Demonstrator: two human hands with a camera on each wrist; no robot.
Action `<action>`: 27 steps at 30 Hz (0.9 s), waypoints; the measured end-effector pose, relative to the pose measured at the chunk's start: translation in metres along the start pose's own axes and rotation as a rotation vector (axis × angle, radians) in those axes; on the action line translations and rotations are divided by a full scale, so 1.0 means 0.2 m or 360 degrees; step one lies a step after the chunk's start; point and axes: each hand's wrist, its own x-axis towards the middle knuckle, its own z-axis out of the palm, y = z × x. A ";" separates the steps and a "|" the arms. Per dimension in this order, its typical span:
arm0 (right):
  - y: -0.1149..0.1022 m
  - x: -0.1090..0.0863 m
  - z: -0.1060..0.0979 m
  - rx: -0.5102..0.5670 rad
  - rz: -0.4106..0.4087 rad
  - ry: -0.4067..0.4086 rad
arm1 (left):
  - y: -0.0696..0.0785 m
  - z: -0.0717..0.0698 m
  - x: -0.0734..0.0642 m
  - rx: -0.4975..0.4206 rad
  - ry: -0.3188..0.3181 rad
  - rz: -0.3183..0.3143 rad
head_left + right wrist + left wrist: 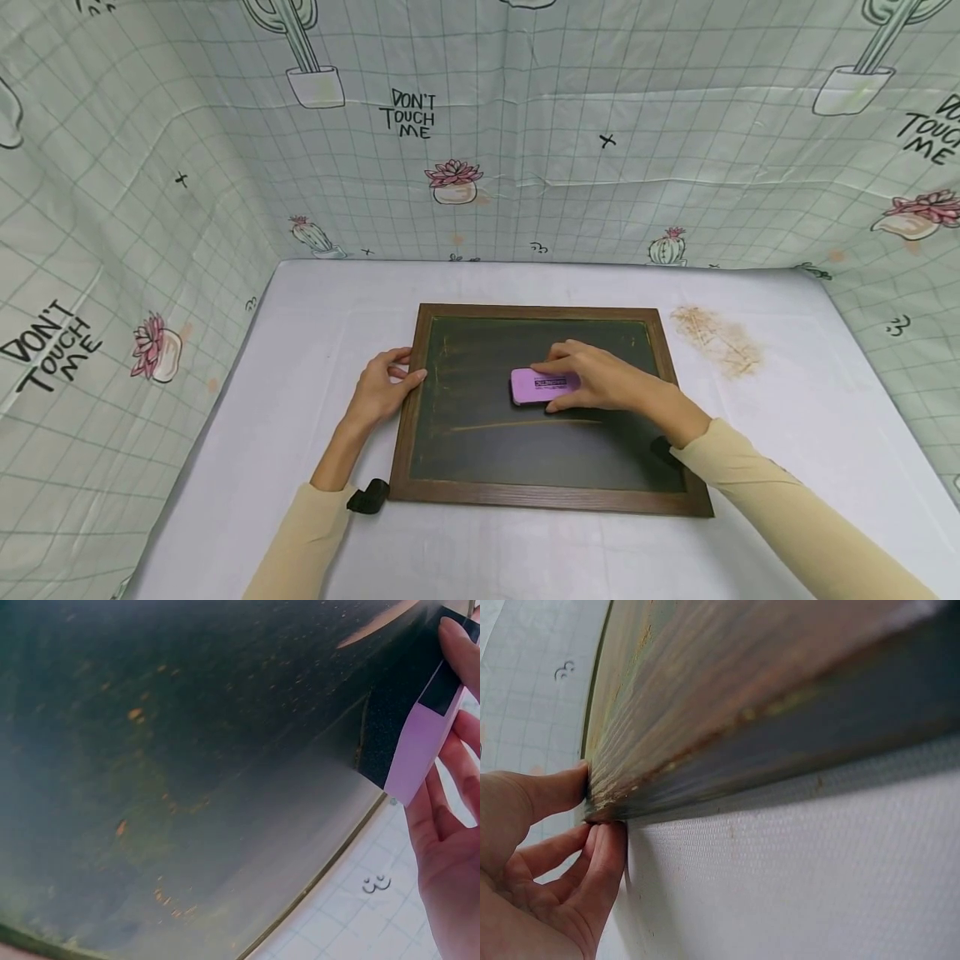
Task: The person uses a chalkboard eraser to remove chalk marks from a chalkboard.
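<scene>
A chalkboard (480, 458) with a brown wooden frame (551, 498) lies on the table. My left hand (377, 392) holds its left frame edge; in the left wrist view, the thumb of that hand (570, 900) is on one side of the frame edge (652, 780) and the fingers on the other. Over the middle of the board, my right hand (603, 379) grips a purple board eraser (528, 387). The right wrist view shows the dark felt face of the eraser (420, 754) against the board, with thumb and fingers on opposite sides. A yellow chalk line (525, 424) runs below it.
Yellow chalk traces (442, 346) mark the board's left side, and chalk crumbs (135, 715) dot its surface. Brownish dust (716, 340) is spread on the white table (345, 308) to the right of the board. A printed cloth (525, 183) stands around the back and sides.
</scene>
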 end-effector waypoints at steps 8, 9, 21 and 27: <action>0.03 -0.05 -0.01 0.0000 0.0029 0.0009 | 0.00 0.00 0.00 -0.0009 0.0000 -0.0012; 0.03 -0.06 -0.02 0.0001 0.0034 0.0010 | 0.00 0.00 0.00 -0.0009 0.0000 -0.0013; 0.09 -0.18 -0.05 0.0025 0.0094 0.0060 | 0.00 0.00 0.00 0.0000 -0.0001 -0.0008; 0.12 -0.24 -0.07 0.0019 0.0136 0.0076 | 0.00 0.00 0.00 -0.0004 -0.0006 -0.0013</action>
